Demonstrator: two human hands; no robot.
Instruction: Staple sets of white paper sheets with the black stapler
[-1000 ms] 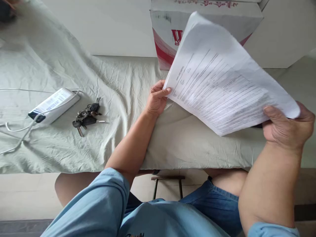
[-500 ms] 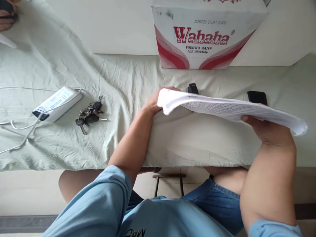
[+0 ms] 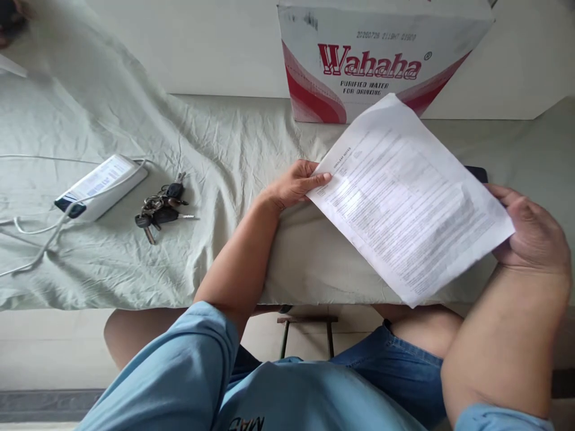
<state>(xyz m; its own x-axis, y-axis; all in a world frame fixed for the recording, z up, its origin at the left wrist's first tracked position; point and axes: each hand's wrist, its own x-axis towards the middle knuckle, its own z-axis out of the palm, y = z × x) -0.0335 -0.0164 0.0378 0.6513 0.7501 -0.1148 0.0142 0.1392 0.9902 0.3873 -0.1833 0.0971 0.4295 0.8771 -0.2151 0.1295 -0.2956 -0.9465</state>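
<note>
Both hands are on the printed sheet (image 3: 406, 194), which hangs tilted over the near edge of the cloth-covered table (image 3: 224, 143), printed side up toward the camera. The left hand (image 3: 294, 184) has its fingers closed lightly on the sheet's left corner, thumb laid on top of the paper and the other fingers curled beneath it. The right hand (image 3: 532, 230) takes the opposite corner: the paper's edge runs across the front of the fingers, so how tightly they close on it I cannot tell, though the hand plainly carries that side. Just past the right fingertips, a dark phone (image 3: 477, 173) peeks out from behind the sheet's upper right edge, lying on the cloth. Beyond the sheet's top corner stands a red-and-white Wahaha water carton (image 3: 372, 60), its lower edge partly covered by the paper. Well off to the left of the left hand's fingers lies a bunch of keys (image 3: 159, 206), and just beyond that, farther left, a white power bank (image 3: 101, 187) with a white cable (image 3: 31, 239) looping round it.
</note>
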